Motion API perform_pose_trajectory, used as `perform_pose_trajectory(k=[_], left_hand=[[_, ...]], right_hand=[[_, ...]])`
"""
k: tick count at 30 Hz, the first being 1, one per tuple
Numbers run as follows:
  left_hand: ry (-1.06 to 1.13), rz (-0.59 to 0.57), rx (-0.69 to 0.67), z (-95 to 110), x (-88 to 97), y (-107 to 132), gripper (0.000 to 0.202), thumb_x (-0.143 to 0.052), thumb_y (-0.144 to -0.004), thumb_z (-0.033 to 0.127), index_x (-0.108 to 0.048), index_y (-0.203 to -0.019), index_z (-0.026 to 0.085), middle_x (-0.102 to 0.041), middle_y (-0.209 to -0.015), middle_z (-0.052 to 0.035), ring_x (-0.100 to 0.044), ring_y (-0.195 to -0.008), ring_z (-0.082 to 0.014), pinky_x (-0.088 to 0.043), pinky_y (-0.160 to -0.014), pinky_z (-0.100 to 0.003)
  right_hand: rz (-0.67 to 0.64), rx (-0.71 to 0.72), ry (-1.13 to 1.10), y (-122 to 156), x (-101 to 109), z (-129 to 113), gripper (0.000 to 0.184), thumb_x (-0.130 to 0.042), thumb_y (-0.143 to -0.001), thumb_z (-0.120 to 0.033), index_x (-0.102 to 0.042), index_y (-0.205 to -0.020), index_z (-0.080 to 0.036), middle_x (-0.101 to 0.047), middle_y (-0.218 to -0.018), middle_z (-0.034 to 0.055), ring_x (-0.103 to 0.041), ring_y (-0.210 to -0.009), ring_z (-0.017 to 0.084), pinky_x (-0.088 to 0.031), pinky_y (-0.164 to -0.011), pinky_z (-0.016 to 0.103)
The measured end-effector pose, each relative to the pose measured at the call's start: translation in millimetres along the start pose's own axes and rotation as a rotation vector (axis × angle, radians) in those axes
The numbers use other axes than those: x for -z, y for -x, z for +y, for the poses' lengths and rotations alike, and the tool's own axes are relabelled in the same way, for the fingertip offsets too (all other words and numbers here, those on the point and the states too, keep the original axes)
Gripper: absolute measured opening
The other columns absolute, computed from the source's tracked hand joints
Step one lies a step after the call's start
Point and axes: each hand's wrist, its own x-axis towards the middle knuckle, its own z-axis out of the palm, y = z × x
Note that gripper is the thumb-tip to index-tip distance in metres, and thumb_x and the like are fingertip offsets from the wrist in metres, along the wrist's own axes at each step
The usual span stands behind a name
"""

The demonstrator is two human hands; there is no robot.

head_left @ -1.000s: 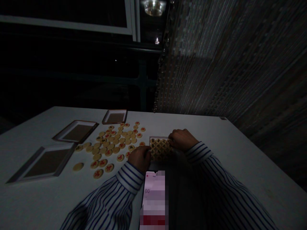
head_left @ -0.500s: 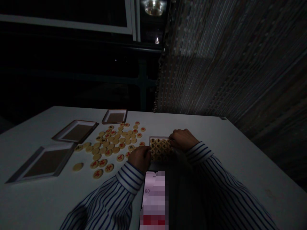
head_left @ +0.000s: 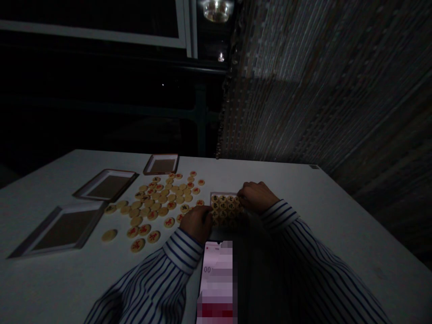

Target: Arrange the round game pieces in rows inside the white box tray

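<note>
A small box (head_left: 224, 208) packed with round wooden chess discs lies on the white table (head_left: 303, 216) in front of me. My left hand (head_left: 197, 222) is curled against the box's left side, fingers bent onto the discs. My right hand (head_left: 256, 196) is curled at the box's right edge, fingertips pinched at a disc there. Several loose discs (head_left: 158, 202) with red and black characters are spread to the left of the box. Dim light hides what the fingertips hold.
Three shallow box halves lie on the left: a large one (head_left: 62, 229), a second (head_left: 106, 185) and a small one (head_left: 162, 164) at the back. A lit phone screen (head_left: 216, 281) sits near my chest. A bead curtain (head_left: 320, 90) hangs at the right.
My right hand has shifted slightly left and down over the box's right edge. The left hand stays put.
</note>
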Motion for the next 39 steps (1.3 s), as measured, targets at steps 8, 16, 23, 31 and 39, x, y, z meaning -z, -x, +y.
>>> perform_pose_trajectory(k=[8, 16, 23, 31, 39], left_hand=[[-0.018, -0.027, 0.007, -0.6, 0.0, -0.8, 0.027, -0.046, -0.075, 0.020, -0.062, -0.097, 0.019, -0.065, -0.098, -0.0040, -0.058, -0.092, -0.0178, -0.044, -0.082, -0.029], [-0.011, -0.022, -0.002, -0.6, 0.0, -0.4, 0.027, -0.047, -0.075, 0.019, -0.062, -0.097, 0.018, -0.065, -0.098, -0.0045, -0.058, -0.092, -0.0174, -0.044, -0.082, -0.028], [-0.019, -0.009, 0.000, 0.2, 0.0, -0.2, 0.026, -0.047, -0.075, 0.019, -0.063, -0.096, 0.019, -0.066, -0.096, -0.0035, -0.059, -0.091, -0.0168, -0.044, -0.081, -0.027], [-0.003, -0.019, -0.007, -0.8, 0.2, -0.6, 0.027, -0.045, -0.076, 0.020, -0.062, -0.097, 0.018, -0.065, -0.097, -0.0047, -0.059, -0.091, -0.0175, -0.044, -0.082, -0.028], [0.030, 0.010, -0.020, 2.7, 2.6, 3.2, 0.027, -0.045, -0.077, 0.022, -0.061, -0.098, 0.017, -0.066, -0.094, -0.0054, -0.059, -0.089, -0.0184, -0.045, -0.080, -0.030]], right_hand=[[0.037, 0.009, -0.007, -1.1, -4.3, 1.2, 0.028, -0.037, -0.080, -0.025, -0.062, -0.090, -0.020, -0.059, -0.093, 0.0096, -0.052, -0.087, 0.021, -0.032, -0.068, 0.033], [0.038, 0.011, -0.002, -1.3, -3.8, 1.4, 0.027, -0.037, -0.081, -0.026, -0.062, -0.086, -0.018, -0.059, -0.092, 0.0098, -0.052, -0.086, 0.021, -0.033, -0.067, 0.033], [0.016, 0.008, 0.008, -1.3, -2.8, 0.9, 0.027, -0.037, -0.081, -0.026, -0.062, -0.088, -0.019, -0.059, -0.093, 0.0092, -0.052, -0.086, 0.020, -0.033, -0.067, 0.032], [0.025, 0.008, -0.028, 1.8, 1.3, 3.3, 0.028, -0.038, -0.081, -0.029, -0.061, -0.095, -0.021, -0.058, -0.096, 0.0090, -0.051, -0.092, 0.020, -0.033, -0.072, 0.033], [0.138, 0.021, -0.143, 9.2, 6.8, 8.4, 0.036, -0.040, -0.081, -0.031, -0.052, -0.112, -0.018, -0.057, -0.107, 0.0083, -0.051, -0.097, 0.019, -0.035, -0.080, 0.030]])
